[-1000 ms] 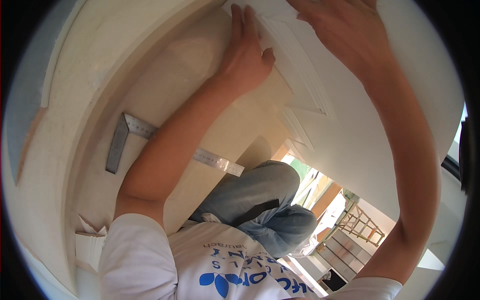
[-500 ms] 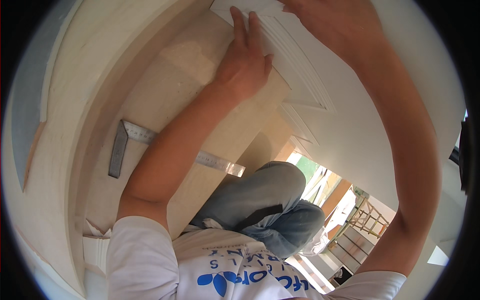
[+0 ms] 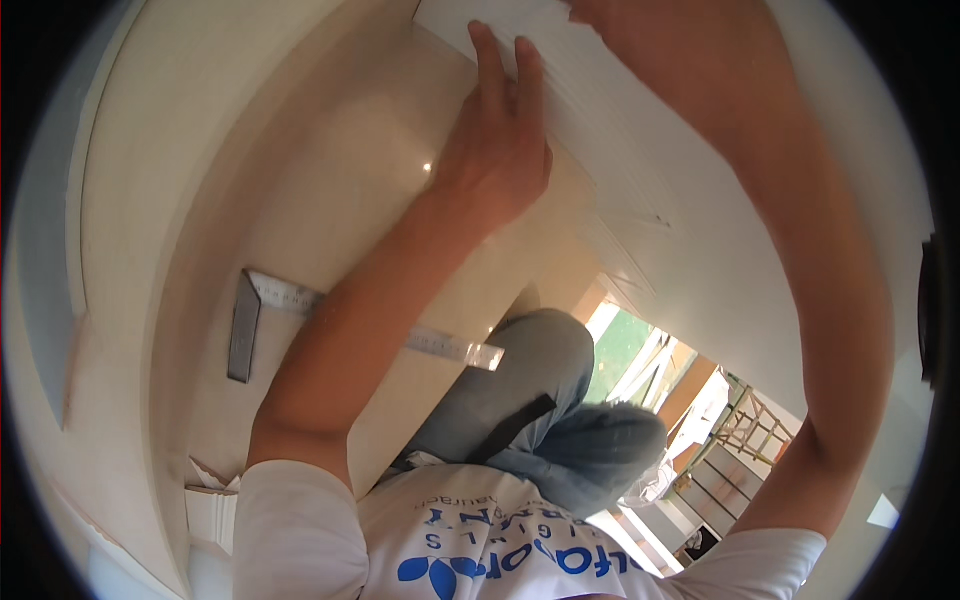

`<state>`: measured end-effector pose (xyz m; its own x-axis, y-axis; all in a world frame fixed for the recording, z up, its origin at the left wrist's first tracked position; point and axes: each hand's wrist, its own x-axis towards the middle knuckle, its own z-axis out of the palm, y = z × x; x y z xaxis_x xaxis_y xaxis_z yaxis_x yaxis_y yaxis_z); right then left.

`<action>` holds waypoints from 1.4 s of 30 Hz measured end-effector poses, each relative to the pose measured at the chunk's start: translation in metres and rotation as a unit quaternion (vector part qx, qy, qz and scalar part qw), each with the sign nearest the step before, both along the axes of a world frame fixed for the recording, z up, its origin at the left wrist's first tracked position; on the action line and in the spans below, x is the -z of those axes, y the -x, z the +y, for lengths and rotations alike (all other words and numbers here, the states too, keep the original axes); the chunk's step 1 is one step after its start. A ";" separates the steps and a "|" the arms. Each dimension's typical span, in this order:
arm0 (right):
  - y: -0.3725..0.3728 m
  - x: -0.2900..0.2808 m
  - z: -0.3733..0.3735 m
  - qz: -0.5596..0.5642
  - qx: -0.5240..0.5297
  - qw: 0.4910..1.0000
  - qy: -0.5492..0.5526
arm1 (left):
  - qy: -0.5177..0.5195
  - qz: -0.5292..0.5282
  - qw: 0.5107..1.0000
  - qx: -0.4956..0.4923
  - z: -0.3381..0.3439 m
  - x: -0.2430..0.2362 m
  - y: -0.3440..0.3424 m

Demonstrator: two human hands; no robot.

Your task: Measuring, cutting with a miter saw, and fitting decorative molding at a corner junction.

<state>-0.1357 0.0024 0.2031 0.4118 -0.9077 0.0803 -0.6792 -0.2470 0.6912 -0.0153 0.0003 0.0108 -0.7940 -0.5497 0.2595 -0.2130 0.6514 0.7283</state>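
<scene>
My left hand [image 3: 497, 140] reaches up with two fingers stretched out and laid on a white grooved moulding strip [image 3: 585, 125]. The strip lies against the white wall surface, along the edge of a pale wooden board [image 3: 370, 140]. My right hand [image 3: 680, 60] is raised near the strip's far end at the top edge. Its fingers are mostly out of the picture, so their grip is hidden. Beneath my left forearm a metal try square [image 3: 242, 330] lies on the board, its ruled blade partly covered by the arm.
Broken white moulding pieces [image 3: 212, 510] are at the lower left. A raised pale ledge [image 3: 130, 250] curves along the left side. My bent knees in jeans [image 3: 535, 390] are at the board's near edge. Beyond lies a bright opening with a wooden frame [image 3: 750, 430].
The view has shifted slightly and is more blurred, with the try square appearing lower. My left fingers remain on the moulding, and my right hand stays raised beside it.
</scene>
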 end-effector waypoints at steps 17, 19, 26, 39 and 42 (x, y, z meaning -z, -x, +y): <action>-0.014 -0.007 0.003 0.058 0.056 0.997 -0.022 | 0.039 -0.017 0.999 -0.006 -0.005 -0.004 0.001; -0.011 -0.007 0.003 0.053 0.025 0.998 -0.008 | 0.039 -0.069 0.997 0.003 -0.006 -0.010 0.001; -0.017 -0.011 0.035 -0.107 -0.071 0.990 0.062 | 0.020 -0.141 0.990 -0.008 0.000 -0.017 -0.002; -0.075 0.137 0.261 -0.705 0.396 0.477 0.345 | 0.040 -0.027 0.999 0.002 0.002 -0.004 -0.005; -0.070 0.159 0.270 -0.685 0.437 0.510 0.283 | 0.094 -0.024 0.995 0.010 -0.003 -0.004 -0.008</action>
<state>-0.0659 0.2722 0.0438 -0.9244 -0.3680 0.1006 -0.3001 0.5387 -0.7872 -0.0076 -0.0030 0.0151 -0.8184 -0.4787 0.3177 -0.2296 0.7794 0.5829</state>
